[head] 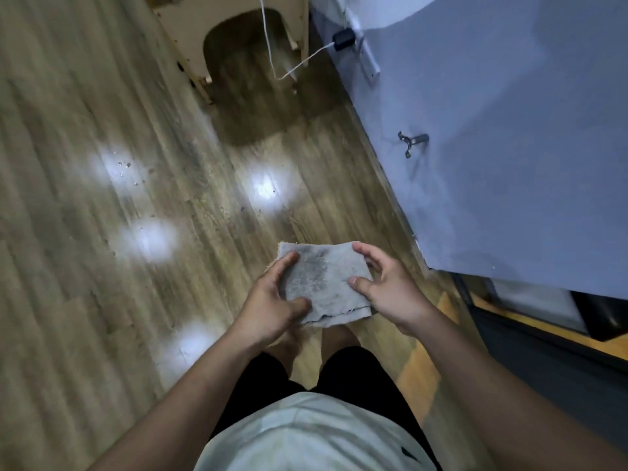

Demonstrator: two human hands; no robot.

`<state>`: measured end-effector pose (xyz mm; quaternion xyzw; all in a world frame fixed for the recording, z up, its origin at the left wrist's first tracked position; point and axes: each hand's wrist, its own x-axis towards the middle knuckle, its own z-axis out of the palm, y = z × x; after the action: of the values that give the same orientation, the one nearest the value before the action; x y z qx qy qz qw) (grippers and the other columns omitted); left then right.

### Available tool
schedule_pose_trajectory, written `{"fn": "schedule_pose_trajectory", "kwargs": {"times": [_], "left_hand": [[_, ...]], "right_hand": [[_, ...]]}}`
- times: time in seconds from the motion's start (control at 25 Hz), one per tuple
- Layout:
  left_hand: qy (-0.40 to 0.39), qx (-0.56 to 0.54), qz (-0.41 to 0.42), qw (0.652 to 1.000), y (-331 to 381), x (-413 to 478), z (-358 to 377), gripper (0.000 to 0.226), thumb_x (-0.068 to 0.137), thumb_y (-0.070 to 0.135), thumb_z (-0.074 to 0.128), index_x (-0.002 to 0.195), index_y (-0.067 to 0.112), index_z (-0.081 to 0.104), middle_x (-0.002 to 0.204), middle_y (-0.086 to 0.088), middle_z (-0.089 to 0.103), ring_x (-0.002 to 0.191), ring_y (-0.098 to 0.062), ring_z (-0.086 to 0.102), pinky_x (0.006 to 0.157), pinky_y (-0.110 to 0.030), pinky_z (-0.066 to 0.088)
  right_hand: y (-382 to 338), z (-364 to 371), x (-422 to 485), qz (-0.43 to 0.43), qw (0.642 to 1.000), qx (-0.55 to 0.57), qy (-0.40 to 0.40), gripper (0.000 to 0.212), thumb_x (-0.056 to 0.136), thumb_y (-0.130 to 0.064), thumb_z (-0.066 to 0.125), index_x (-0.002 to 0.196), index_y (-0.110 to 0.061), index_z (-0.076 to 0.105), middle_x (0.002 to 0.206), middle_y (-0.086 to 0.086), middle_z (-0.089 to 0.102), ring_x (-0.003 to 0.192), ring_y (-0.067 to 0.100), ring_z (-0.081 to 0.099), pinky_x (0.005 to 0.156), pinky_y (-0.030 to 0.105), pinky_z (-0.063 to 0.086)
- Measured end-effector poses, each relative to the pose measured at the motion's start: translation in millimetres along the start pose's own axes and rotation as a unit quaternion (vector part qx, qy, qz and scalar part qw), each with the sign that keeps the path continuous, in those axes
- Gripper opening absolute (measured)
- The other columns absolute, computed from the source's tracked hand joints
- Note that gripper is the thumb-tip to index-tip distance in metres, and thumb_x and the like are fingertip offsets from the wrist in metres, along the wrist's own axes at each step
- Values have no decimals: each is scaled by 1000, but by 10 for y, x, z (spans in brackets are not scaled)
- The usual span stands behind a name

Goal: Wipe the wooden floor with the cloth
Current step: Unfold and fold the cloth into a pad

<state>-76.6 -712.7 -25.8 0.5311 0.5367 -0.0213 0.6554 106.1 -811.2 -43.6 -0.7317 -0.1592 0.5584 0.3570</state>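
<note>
Single view here, riding on my head, tipped steeply down over my own body. My left hand (272, 300) and right hand (390, 294) sit near, low centre; wooden floor (85, 266) stretches far ahead, blue wall (509, 164) on the right, edges bowed wide.

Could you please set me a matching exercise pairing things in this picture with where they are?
Things:
1 cloth
2 white cable
3 metal hook

Places:
A fixed on the blue wall
B held between left hand and right hand
C running from the black adapter

Pairs: 1-B, 2-C, 3-A
</note>
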Motion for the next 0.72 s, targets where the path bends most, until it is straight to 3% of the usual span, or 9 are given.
{"fn": "schedule_pose_trajectory", "kwargs": {"times": [0.12, 0.24, 0.4, 0.52, 0.6, 0.72], "left_hand": [[49, -3, 9, 999, 108, 92, 34, 88, 62, 15, 69, 147, 25, 46, 137, -2, 55, 101, -25, 62, 81, -40, 53], [62, -15, 8, 998, 126, 147, 6, 86, 65, 20, 71, 146, 30, 46, 140, 4, 53, 122, -25, 60, 97, -55, 53], [61, 1, 9, 998, 90, 323, -216, 77, 79, 8, 73, 149, 23, 44, 145, 5, 50, 133, -12, 50, 115, -40, 40], [49, 31, 24, 998, 1, 531, -381, 86, 71, 25, 70, 151, 21, 39, 153, 7, 40, 141, -9, 39, 119, -27, 30], [22, 50, 28, 998, -114, 817, -584, 92, 69, 33, 67, 154, 22, 34, 153, 12, 33, 145, -8, 31, 116, -19, 24], [-29, 125, 41, 991, -402, 1368, -952, 94, 70, 47, 59, 156, 43, 20, 160, 18, 23, 148, -7, 24, 117, -24, 24]], "right_hand": [[-121, -61, 79, -41, 997, -65, 6, 53, 90, 1, 63, 133, -30, 57, 131, -10, 60, 120, 1, 54, 104, 22, 44], [-228, -41, 183, -61, 994, -93, 6, 47, 92, 2, 58, 128, -28, 61, 130, -14, 60, 122, -1, 52, 105, 16, 39], [-350, 110, 446, -71, 986, -149, 5, 43, 93, 1, 56, 130, -21, 61, 130, -8, 60, 120, 2, 53, 104, 13, 38], [-436, 300, 696, -74, 978, -194, 13, 47, 93, 0, 53, 136, -19, 57, 130, -10, 55, 117, 0, 51, 94, 0, 34], [-469, 469, 928, -59, 975, -214, 27, 53, 92, 1, 50, 140, -20, 54, 130, -12, 52, 118, -1, 47, 95, 1, 32], [-456, 776, 1299, -16, 975, -220, 31, 55, 91, 0, 51, 141, -25, 52, 136, -15, 50, 122, -3, 45, 98, 3, 31]]}}
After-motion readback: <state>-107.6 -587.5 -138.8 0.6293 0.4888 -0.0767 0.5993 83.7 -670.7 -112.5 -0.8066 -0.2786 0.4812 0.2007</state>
